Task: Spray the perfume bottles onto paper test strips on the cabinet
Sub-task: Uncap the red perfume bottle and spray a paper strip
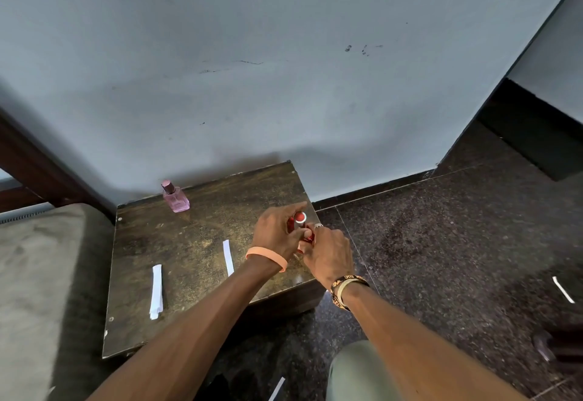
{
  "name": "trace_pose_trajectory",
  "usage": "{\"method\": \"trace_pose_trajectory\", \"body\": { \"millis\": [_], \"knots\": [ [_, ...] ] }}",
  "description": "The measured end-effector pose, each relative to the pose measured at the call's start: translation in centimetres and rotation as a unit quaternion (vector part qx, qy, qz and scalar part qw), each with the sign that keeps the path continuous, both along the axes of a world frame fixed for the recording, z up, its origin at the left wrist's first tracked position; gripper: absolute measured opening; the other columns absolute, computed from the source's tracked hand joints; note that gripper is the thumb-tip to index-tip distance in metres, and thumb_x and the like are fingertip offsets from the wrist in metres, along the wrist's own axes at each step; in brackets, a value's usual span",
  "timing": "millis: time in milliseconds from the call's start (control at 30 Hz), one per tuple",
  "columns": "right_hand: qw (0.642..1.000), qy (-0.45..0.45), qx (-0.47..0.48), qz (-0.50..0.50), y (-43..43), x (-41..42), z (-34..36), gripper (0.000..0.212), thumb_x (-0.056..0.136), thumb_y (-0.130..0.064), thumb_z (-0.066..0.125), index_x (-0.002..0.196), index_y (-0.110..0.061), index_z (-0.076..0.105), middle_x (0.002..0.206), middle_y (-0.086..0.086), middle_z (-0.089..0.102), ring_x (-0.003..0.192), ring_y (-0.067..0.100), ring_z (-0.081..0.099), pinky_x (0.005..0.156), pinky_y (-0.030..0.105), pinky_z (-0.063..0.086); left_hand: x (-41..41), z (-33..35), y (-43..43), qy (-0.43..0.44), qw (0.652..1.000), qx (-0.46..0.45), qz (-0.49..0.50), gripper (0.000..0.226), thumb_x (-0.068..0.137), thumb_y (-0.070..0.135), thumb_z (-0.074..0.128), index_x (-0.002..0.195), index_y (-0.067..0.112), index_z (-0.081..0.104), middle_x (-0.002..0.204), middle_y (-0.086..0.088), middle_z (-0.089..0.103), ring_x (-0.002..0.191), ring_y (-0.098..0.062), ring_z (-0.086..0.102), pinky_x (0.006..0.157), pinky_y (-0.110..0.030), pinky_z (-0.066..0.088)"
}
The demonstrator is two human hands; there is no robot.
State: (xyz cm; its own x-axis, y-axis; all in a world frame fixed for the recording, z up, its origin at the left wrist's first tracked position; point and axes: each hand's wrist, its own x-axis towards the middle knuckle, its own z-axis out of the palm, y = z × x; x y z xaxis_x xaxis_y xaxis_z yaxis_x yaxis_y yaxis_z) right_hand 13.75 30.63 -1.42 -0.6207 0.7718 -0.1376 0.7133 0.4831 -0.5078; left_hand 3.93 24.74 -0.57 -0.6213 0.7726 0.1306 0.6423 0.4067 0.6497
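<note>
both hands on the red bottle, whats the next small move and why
Probably lift the cap off with the left hand while the right hand steadies the red perfume bottle: both grip it, its top looks capped, a paper strip lies just left.

A person's left hand (pixel 277 230) and right hand (pixel 328 252) together grip a red perfume bottle (pixel 299 218) over the right side of a worn brown cabinet (pixel 195 236) against a blue-grey wall (pixel 284 85). A pink perfume bottle (pixel 175 198) stands upright at the far left corner. One paper test strip (pixel 156 290) lies near left, a second strip (pixel 227 257) just beside the left wrist.
</note>
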Motion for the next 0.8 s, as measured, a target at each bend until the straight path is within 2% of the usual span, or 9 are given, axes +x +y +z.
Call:
{"method": "trace_pose_trajectory", "body": {
  "millis": [100, 233, 400, 500, 600, 700, 800],
  "knots": [
    [1.000, -0.009, 0.005, 0.003, 0.0, 0.1, 0.0, 0.026, 0.088, -0.030, 0.071, 0.109, -0.015, 0.065, 0.098, 0.004, 0.071, 0.093, 0.021, 0.069, 0.085, 0.031, 0.057, -0.3, -0.1, 0.1, 0.008, 0.999, -0.010, -0.031, 0.040, 0.081, 0.009, 0.072, 0.118, 0.024, 0.067, 0.102, 0.001, 0.073, 0.092, -0.014, 0.067, 0.087, -0.032, 0.055],
    [1.000, -0.018, 0.006, 0.008, -0.1, 0.1, 0.3, 0.029, 0.088, -0.029, 0.071, 0.112, -0.014, 0.065, 0.100, 0.005, 0.070, 0.095, 0.022, 0.068, 0.085, 0.031, 0.056, -0.9, -0.2, -0.2, 0.013, 1.000, 0.008, 0.009, 0.033, 0.072, 0.024, 0.081, 0.104, 0.021, 0.073, 0.091, 0.003, 0.075, 0.080, -0.011, 0.069, 0.077, -0.031, 0.057],
    [1.000, -0.012, -0.001, 0.007, -0.2, 0.0, 0.2, 0.022, 0.089, -0.031, 0.070, 0.105, -0.016, 0.065, 0.095, 0.003, 0.069, 0.091, 0.021, 0.069, 0.084, 0.033, 0.058, -0.5, -0.4, -0.2, 0.012, 0.999, -0.033, -0.027, 0.051, 0.081, 0.019, 0.074, 0.129, 0.025, 0.058, 0.111, 0.000, 0.070, 0.102, -0.018, 0.062, 0.090, -0.031, 0.050],
    [1.000, -0.022, 0.003, 0.008, -0.3, 0.0, 0.2, 0.024, 0.088, -0.029, 0.071, 0.107, -0.015, 0.064, 0.096, 0.004, 0.069, 0.091, 0.021, 0.067, 0.084, 0.033, 0.057, -0.8, -0.7, -0.3, 0.004, 0.999, -0.027, -0.020, 0.043, 0.081, 0.013, 0.072, 0.120, 0.027, 0.064, 0.103, 0.000, 0.072, 0.095, -0.017, 0.065, 0.087, -0.034, 0.054],
    [1.000, -0.022, 0.006, 0.013, -0.3, 0.0, 0.3, 0.027, 0.088, -0.028, 0.072, 0.111, -0.016, 0.064, 0.099, 0.004, 0.070, 0.095, 0.021, 0.068, 0.088, 0.033, 0.056, -1.1, -0.8, -0.5, 0.006, 1.000, -0.007, -0.004, 0.034, 0.075, 0.017, 0.078, 0.107, 0.024, 0.071, 0.096, 0.004, 0.075, 0.086, -0.012, 0.069, 0.081, -0.035, 0.057],
    [1.000, -0.016, 0.003, 0.008, -0.4, -0.1, 0.4, 0.026, 0.088, -0.028, 0.071, 0.109, -0.016, 0.065, 0.096, 0.004, 0.071, 0.092, 0.021, 0.069, 0.085, 0.034, 0.058, -0.9, -0.9, -0.4, 0.014, 1.000, -0.011, 0.002, 0.041, 0.077, 0.020, 0.077, 0.116, 0.027, 0.068, 0.100, 0.003, 0.074, 0.089, -0.012, 0.067, 0.083, -0.036, 0.057],
    [1.000, -0.013, 0.001, 0.006, -0.5, -0.1, 0.4, 0.026, 0.086, -0.027, 0.073, 0.109, -0.016, 0.065, 0.095, 0.004, 0.071, 0.090, 0.022, 0.070, 0.083, 0.036, 0.059, -0.6, -0.8, -0.2, -0.014, 1.000, -0.004, -0.019, 0.047, 0.080, 0.011, 0.073, 0.124, 0.025, 0.063, 0.109, 0.000, 0.072, 0.097, -0.015, 0.066, 0.089, -0.035, 0.055]
  ]
}}
